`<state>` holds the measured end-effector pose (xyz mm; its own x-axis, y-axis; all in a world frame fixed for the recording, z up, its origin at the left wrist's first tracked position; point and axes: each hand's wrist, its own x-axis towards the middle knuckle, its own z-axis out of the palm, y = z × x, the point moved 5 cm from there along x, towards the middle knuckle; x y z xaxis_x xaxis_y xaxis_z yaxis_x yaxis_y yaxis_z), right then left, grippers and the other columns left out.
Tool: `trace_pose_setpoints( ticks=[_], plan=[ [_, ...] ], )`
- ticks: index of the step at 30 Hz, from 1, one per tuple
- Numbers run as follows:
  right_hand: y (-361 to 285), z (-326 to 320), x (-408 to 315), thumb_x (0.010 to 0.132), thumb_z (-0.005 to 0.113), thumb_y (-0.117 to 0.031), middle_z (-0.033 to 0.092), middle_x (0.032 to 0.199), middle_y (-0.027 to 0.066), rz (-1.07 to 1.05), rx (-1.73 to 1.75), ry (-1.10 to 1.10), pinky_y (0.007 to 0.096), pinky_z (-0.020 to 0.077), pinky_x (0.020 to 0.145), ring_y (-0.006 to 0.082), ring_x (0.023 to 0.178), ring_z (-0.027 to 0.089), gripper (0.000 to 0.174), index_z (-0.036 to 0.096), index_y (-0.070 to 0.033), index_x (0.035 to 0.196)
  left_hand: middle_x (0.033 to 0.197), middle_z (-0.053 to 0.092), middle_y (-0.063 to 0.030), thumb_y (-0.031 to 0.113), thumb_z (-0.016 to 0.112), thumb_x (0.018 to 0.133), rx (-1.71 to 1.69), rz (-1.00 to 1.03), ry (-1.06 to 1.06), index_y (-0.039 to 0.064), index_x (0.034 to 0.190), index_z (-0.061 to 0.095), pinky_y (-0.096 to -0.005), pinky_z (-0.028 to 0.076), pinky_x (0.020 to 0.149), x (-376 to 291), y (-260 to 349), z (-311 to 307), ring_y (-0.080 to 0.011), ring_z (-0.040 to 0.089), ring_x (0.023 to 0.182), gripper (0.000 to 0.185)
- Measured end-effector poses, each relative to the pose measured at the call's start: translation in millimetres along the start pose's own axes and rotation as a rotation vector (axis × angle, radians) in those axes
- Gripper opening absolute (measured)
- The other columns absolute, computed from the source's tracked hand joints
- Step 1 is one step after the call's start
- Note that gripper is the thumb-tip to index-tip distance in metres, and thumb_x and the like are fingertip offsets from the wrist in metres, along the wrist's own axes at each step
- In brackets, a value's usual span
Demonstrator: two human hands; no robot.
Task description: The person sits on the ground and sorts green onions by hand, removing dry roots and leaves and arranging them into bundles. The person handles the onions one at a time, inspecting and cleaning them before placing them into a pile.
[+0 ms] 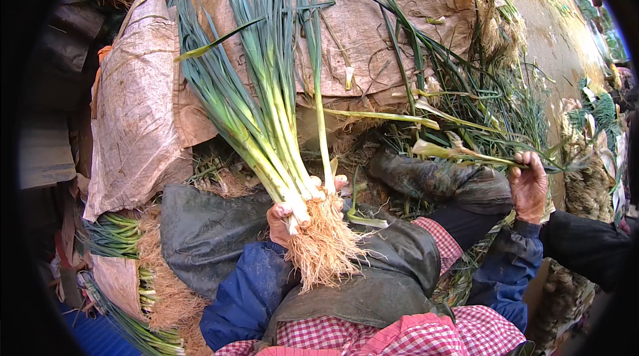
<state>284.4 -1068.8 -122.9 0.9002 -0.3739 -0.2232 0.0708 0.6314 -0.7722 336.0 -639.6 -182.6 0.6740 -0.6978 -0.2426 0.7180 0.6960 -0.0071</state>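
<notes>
My left hand (279, 218) grips the white root end of a bunch of green onions or leeks (272, 121) over my lap. Their long green leaves spread away over sacking, and a mass of pale roots (324, 246) hangs towards me, hiding part of the fingers. Out at the right, my right hand (530, 181) pinches a stripped yellowish-green outer leaf (459, 152) between thumb and fingers. One single stalk (319, 106) stands slightly apart from the others in the bunch. A short leaf scrap (369, 221) lies on the dark apron (349, 301).
Worn woven sacking (359, 31) covers a heap in front of me. Loose leaves (499, 101) pile up at the right. Rooted bundles (169, 276) lie at the lower left beside a draped sack (140, 106). A dark-clothed limb (584, 241) reaches in at the right edge.
</notes>
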Motion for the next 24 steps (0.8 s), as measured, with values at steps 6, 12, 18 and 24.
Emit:
trace_pose_setpoints(
  ticks=[6,12,18,24],
  plan=[
    [-108.1,-110.1,-98.3,0.095,0.047,-0.038,0.023,0.148,0.0217,-0.128,0.433,0.169,0.0268,0.0478,0.058,0.0288,0.106,0.057,0.076,0.003,-0.002,0.146,0.137,0.039,-0.0230,0.033,0.072,0.061,0.018,0.031,0.020,0.007,0.126,0.046,-0.0466,0.048,0.088,0.2,-1.6,-4.7,-0.0329,0.055,0.102,0.075],
    [174.0,163.0,-28.8,0.072,0.047,0.005,0.041,0.139,0.0201,0.400,-0.316,-0.346,0.0182,0.0390,0.048,0.0104,0.056,0.051,0.073,0.024,0.003,0.141,0.136,0.037,-0.0251,0.039,0.070,0.063,0.142,0.028,0.091,0.003,0.127,0.046,-0.0434,0.051,0.086,-8.5,-2.5,-0.1,-0.0324,0.057,0.101,0.077],
    [224.8,227.0,-31.0,0.069,0.063,-0.014,0.058,0.068,0.0094,-0.628,-1.440,-0.608,0.0393,0.0459,0.054,0.0301,0.063,0.059,0.003,0.061,-0.012,0.072,0.121,0.051,-0.0227,0.036,0.068,0.065,0.175,0.087,0.132,-0.003,0.130,0.040,-0.0475,0.050,0.085,-15.2,-2.0,-10.6,-0.0354,0.057,0.104,0.081],
    [143.8,200.8,-59.9,0.067,0.055,0.006,0.063,0.072,0.0072,-0.307,-0.767,-0.601,0.0281,0.0487,0.061,0.0180,0.062,0.059,0.015,0.061,-0.003,0.077,0.140,0.037,-0.0224,0.030,0.067,0.068,0.061,0.059,0.017,-0.002,0.131,0.040,-0.0495,0.048,0.090,-9.8,-3.6,-6.5,-0.0369,0.053,0.110,0.075]
  ],
)
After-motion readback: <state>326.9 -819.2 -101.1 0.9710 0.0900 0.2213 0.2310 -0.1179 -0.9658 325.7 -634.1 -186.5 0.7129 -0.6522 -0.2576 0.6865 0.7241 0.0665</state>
